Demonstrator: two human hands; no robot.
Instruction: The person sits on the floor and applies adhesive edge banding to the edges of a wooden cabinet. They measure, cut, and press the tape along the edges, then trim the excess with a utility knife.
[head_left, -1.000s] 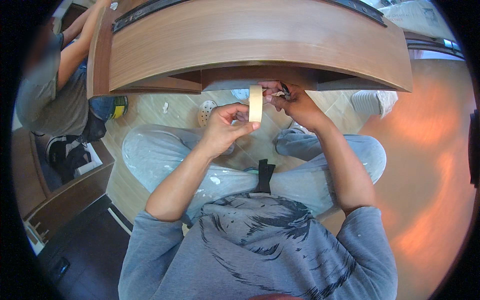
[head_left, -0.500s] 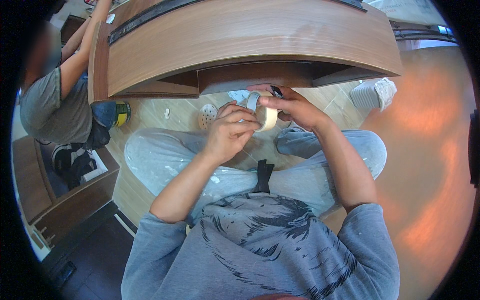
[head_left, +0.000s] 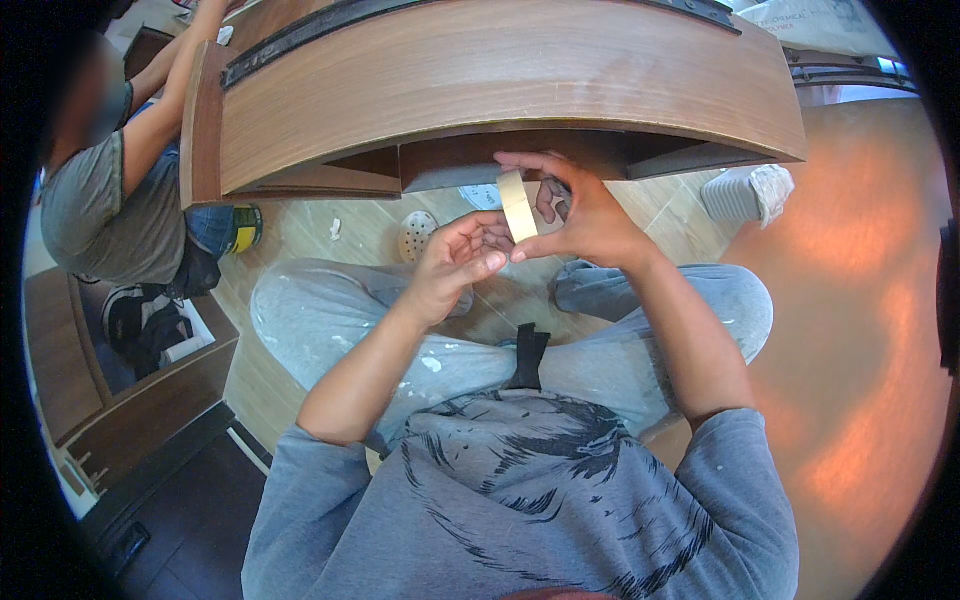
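In front of my crossed legs is a cream roll of masking tape (head_left: 517,207), tilted nearly edge-on. My right hand (head_left: 590,213) spans it, forefinger at the top rim and thumb at the bottom; its other fingers curl behind the roll. My left hand (head_left: 455,258) is at the roll's left side, palm partly up. Its fingers are loosely bent, with the thumb apart from them, and the fingertips are at or against the tape. Just beyond both hands stands a brown wooden cabinet piece (head_left: 500,95) with an open hollow on its near side.
At the left a co-worker in a grey shirt (head_left: 120,215) reaches toward the cabinet piece. Beside that person is a dark bucket (head_left: 240,228) with a yellow label. A wooden drawer (head_left: 150,400) holds shoes. To the right are a ribbed grey container (head_left: 730,192) and a large brown panel (head_left: 850,350).
The tape roll has turned from showing its open ring to nearly edge-on. My right hand has shifted its hold to the rims, and my left fingers have loosened and opened from the roll.
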